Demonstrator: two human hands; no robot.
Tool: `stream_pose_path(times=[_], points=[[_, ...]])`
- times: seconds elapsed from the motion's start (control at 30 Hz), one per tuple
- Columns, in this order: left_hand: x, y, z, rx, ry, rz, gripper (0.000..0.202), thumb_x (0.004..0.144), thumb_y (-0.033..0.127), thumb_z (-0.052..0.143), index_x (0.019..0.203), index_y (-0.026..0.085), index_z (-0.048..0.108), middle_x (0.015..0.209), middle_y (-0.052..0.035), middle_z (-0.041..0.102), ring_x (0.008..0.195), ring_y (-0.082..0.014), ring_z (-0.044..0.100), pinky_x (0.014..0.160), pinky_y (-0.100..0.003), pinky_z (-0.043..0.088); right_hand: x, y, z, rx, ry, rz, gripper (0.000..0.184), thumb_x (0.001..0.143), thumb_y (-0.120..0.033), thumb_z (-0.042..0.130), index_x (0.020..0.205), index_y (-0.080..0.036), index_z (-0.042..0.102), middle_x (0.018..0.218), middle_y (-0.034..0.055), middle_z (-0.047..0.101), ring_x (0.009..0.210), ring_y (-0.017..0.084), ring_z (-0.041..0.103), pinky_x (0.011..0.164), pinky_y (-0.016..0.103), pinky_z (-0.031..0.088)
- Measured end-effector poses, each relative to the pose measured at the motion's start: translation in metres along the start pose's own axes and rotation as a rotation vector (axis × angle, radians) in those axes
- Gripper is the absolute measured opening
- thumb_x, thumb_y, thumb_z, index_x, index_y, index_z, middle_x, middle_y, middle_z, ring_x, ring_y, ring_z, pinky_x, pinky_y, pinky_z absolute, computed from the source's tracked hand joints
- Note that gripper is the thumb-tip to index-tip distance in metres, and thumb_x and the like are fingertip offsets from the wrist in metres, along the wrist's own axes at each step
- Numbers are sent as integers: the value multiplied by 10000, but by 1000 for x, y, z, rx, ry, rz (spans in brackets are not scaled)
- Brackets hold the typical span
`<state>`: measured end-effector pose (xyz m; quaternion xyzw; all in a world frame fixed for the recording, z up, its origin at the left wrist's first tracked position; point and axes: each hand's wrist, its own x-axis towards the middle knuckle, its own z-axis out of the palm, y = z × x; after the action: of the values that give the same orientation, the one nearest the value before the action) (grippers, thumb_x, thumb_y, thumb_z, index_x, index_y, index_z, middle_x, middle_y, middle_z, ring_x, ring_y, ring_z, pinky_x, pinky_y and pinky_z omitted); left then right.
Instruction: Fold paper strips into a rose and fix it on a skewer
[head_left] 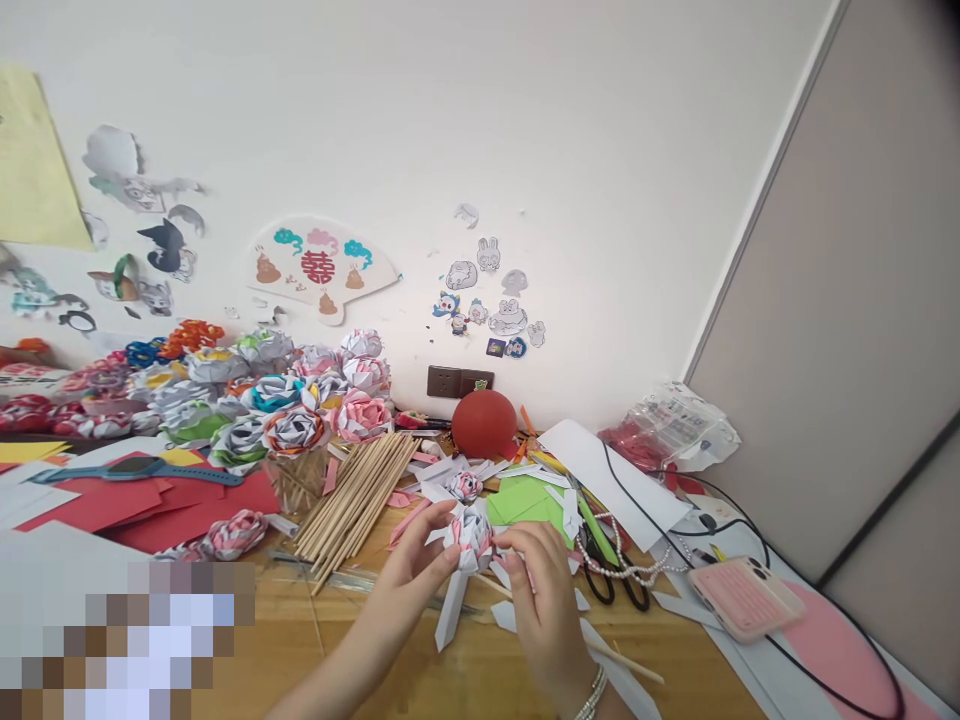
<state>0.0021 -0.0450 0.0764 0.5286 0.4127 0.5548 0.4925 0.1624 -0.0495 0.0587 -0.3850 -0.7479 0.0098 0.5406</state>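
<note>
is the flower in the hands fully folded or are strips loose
Strips loose: the flower is rolled at its centre, but white strips stick out below it.

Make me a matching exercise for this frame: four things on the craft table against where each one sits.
Things:
1 paper flower
2 red ball
3 pink phone
4 wooden sticks

Places:
A far right, camera side up
B just below the socket
C between the left hand and right hand
D bundled left of the hands

Pairs: 1-C, 2-B, 3-A, 4-D
</note>
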Motion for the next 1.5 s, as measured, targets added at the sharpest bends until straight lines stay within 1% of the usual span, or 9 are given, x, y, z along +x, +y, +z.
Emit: stream_pose_path(times=[0.07, 0.17, 0.33, 0.5, 0.77, 0.9, 1.13, 1.33, 1.5], points=[[0, 2, 1, -28, -7, -4, 505, 646, 448, 681, 1078, 223, 545, 1089, -62, 581, 966, -236, 591, 835, -356, 483, -1, 0, 0, 40, 50, 23, 168, 917, -182, 335, 927, -217, 500, 872, 50, 569, 861, 194, 530, 727, 331, 420], [1, 3, 1, -51, -27, 2, 516, 620, 440, 709, 1060, 224, 549, 1042, -53, 620, 933, -226, 608, 825, -339, 484, -3, -1, 0, 40, 68, -44, 113, 899, -184, 390, 900, -212, 499, 831, 46, 566, 811, 191, 540, 698, 327, 434], [6, -7, 1, -119, -112, 44, 454, 604, 411, 735, 965, 225, 532, 797, -3, 640, 792, -188, 618, 742, -322, 496, -4, -6, 2, -72, 35, -159, 103, 883, -192, 460, 902, -212, 559, 813, 37, 585, 762, 183, 542, 684, 324, 427], [11, -18, 1, -152, -111, 113, 385, 594, 343, 761, 879, 216, 535, 841, 1, 575, 790, -168, 592, 721, -299, 492, -4, -4, 4, -72, 33, -88, 136, 873, -196, 494, 985, -216, 568, 845, 45, 588, 793, 191, 539, 688, 328, 438], [10, -21, 0, -32, -108, 192, 405, 617, 277, 743, 939, 217, 506, 923, -32, 552, 912, -198, 566, 826, -329, 463, -3, -3, 5, 34, 27, -10, 70, 858, -206, 529, 867, -224, 596, 806, 37, 585, 782, 194, 540, 672, 325, 445], [8, -21, 1, 49, -90, 186, 388, 643, 254, 709, 956, 209, 484, 930, -37, 547, 899, -192, 567, 826, -329, 467, -2, -3, 4, 33, 45, -33, 91, 860, -166, 515, 810, -210, 577, 761, 25, 581, 756, 182, 535, 656, 308, 428], [6, -22, 1, 114, -69, 207, 383, 658, 241, 677, 968, 216, 455, 942, -32, 553, 870, -184, 584, 809, -330, 484, -5, -4, 3, -186, 99, -198, 106, 856, -108, 496, 843, -193, 558, 750, 25, 588, 700, 173, 514, 654, 327, 365], [7, -23, 0, 123, -68, 218, 376, 673, 246, 666, 985, 220, 456, 933, -35, 560, 902, -198, 590, 811, -335, 489, -8, -4, 7, -234, 85, -176, 114, 874, -134, 471, 926, -194, 552, 819, 46, 592, 734, 184, 531, 669, 333, 378], [7, -20, -1, 175, -52, 256, 363, 674, 236, 662, 984, 218, 475, 937, -44, 567, 888, -202, 596, 802, -339, 492, -8, -2, 8, -110, 11, -66, 68, 879, -163, 466, 860, -208, 513, 821, 38, 557, 785, 188, 526, 683, 320, 407]])
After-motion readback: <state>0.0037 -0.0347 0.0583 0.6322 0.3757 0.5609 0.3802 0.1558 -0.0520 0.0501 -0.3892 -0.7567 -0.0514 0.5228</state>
